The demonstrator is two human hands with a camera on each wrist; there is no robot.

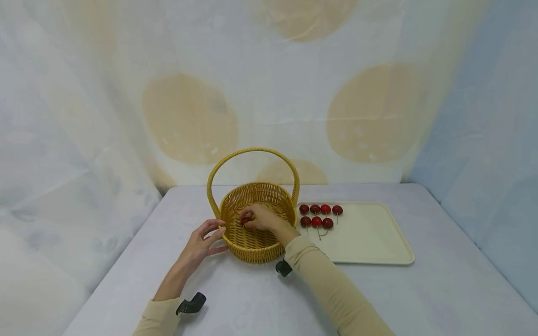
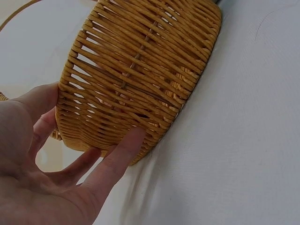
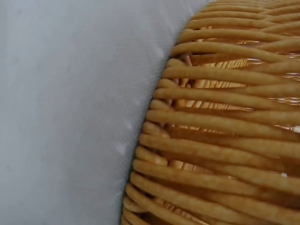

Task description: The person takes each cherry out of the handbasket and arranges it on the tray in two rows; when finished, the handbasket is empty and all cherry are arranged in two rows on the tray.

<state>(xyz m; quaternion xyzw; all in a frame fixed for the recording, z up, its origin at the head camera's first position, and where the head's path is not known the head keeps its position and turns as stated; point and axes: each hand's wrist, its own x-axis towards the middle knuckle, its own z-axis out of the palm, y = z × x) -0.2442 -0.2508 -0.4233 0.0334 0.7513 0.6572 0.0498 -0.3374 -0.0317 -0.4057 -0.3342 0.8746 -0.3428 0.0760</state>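
A yellow woven basket (image 1: 256, 254) with a tall arched handle stands on the table. My left hand (image 1: 201, 242) holds its left side at the rim, and lower down a finger (image 2: 119, 152) lies against the outer wall. Inside the basket, my right hand (image 1: 262, 218) pinches a dark red cherry (image 1: 244, 220) low over the woven bottom; the fingers partly cover the fruit. Only the wicker wall (image 3: 225, 117) and tabletop show in the right wrist view, with the right hand out of sight there.
Right of the basket lies a cream tray (image 1: 370, 233). Several red cherries (image 1: 316, 221) with stems sit in two rows at its left end. Black wrist mounts (image 1: 191, 304) hang under both forearms. Patterned cloth (image 1: 286, 112) encloses the table (image 1: 260, 298) at the back and sides.
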